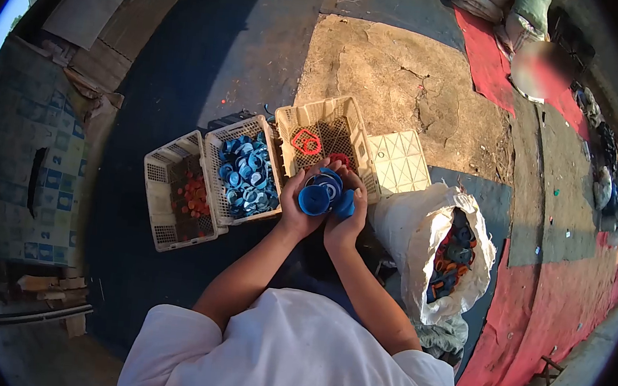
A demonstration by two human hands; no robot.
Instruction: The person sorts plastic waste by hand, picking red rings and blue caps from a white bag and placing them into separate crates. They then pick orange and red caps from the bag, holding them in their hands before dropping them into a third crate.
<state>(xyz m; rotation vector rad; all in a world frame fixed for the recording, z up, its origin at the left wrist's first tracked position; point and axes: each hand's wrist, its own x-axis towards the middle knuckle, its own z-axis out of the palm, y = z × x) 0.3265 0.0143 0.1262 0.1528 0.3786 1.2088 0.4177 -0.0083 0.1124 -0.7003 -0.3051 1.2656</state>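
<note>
My left hand [299, 201] and my right hand [347, 225] are cupped side by side in front of me. Several blue plastic caps [315, 199] lie in them, some of them round and bowl-shaped. Just beyond my fingers stands a cream plastic crate [286, 125] with a red ring-shaped piece [306, 142] and other red pieces inside. To its left, a second crate [213, 145] holds a heap of blue and pale caps [247, 172]. The leftmost crate [166, 151] has small orange-red caps [194, 195] in it.
An open white sack [404, 228] full of mixed coloured caps [455, 259] stands at my right. A cream lattice panel [400, 161] adjoins the crates. Red matting [535, 319] covers the floor farther right; filled sacks [480, 1] are at the back.
</note>
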